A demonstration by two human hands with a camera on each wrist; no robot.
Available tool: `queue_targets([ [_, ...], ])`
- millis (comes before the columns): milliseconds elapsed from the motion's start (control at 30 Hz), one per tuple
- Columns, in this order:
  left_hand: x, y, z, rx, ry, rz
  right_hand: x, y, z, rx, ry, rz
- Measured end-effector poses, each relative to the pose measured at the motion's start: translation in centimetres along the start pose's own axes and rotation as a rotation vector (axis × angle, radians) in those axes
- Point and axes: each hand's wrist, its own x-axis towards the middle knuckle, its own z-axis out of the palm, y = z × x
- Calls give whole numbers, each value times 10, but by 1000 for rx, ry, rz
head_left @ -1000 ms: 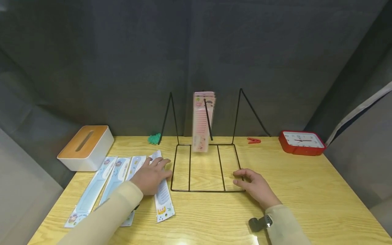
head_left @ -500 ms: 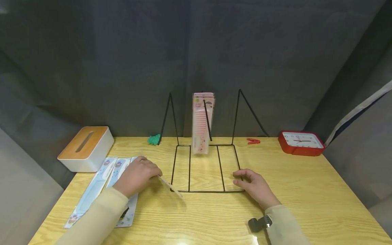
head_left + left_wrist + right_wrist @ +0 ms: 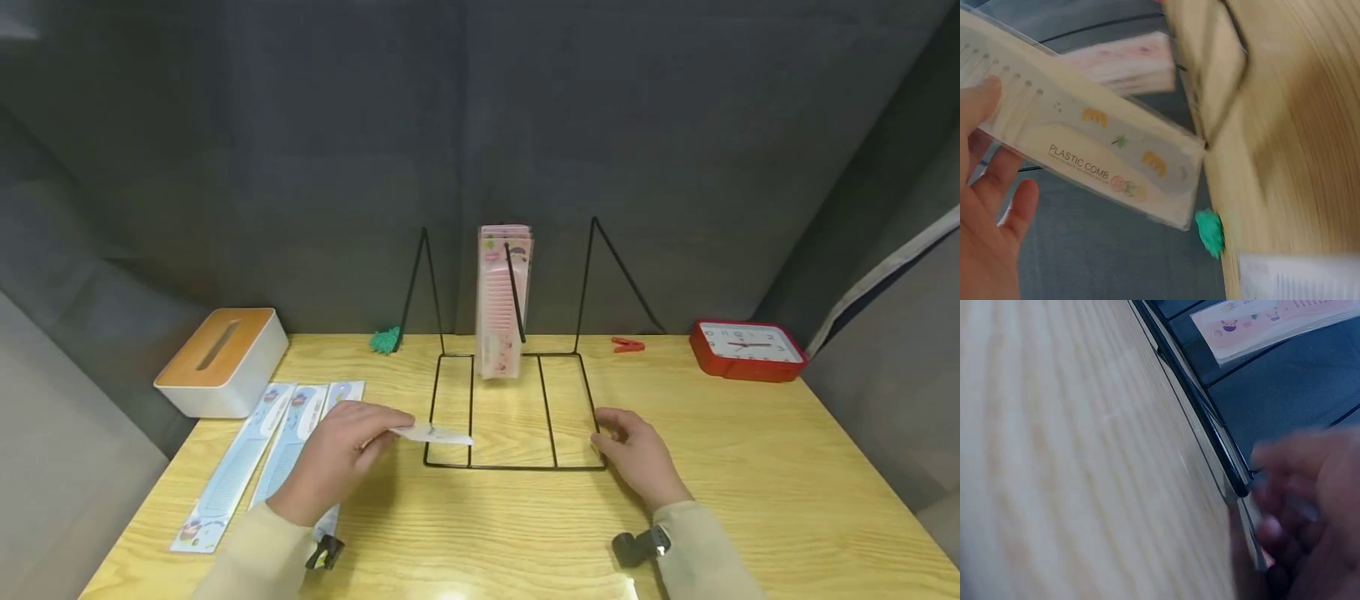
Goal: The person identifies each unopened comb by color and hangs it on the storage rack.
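Note:
My left hand (image 3: 345, 446) pinches a packaged plastic comb (image 3: 1104, 137) between thumb and fingers. In the head view this comb is seen nearly edge-on, raised over the left side of a black wire rack (image 3: 510, 468). My right hand (image 3: 637, 454) is beside the rack's right bar, fingers loosely bent; blur in the right wrist view hides whether they touch it. Several pink packaged combs (image 3: 501, 308) hang on the rack's middle hook. Flat on the table at left lie blue packaged combs (image 3: 232, 475), partly covered by my left arm.
A white tissue box (image 3: 225, 367) with a wooden lid stands at the back left. Behind the rack's left hook lies a green tuft (image 3: 385, 340). A red clothespin (image 3: 627, 344) and a red clock (image 3: 748, 350) are at the back right. Dark cloth (image 3: 337, 167) hangs behind.
My left hand has lifted the comb off the table and carried it right, over the rack's left edge, tilting it edge-on. My right hand has drawn back slightly to the right.

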Motion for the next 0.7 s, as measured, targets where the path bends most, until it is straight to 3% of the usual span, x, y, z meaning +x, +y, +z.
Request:
queue_targets([
  [100,-5,15,-2,-87,71,-85,1,3,-3,-84,28,-2],
  [300,-16,39,-14,-354,186,-213,1,5,-11,-144,-40,-31],
  [500,-25,51,-30,-614,230,-250,1,3,-16,-127,-108,-31],
  [700,-28,56,-40,-695,282,-282,-1,4,-18,-139,-115,-46],
])
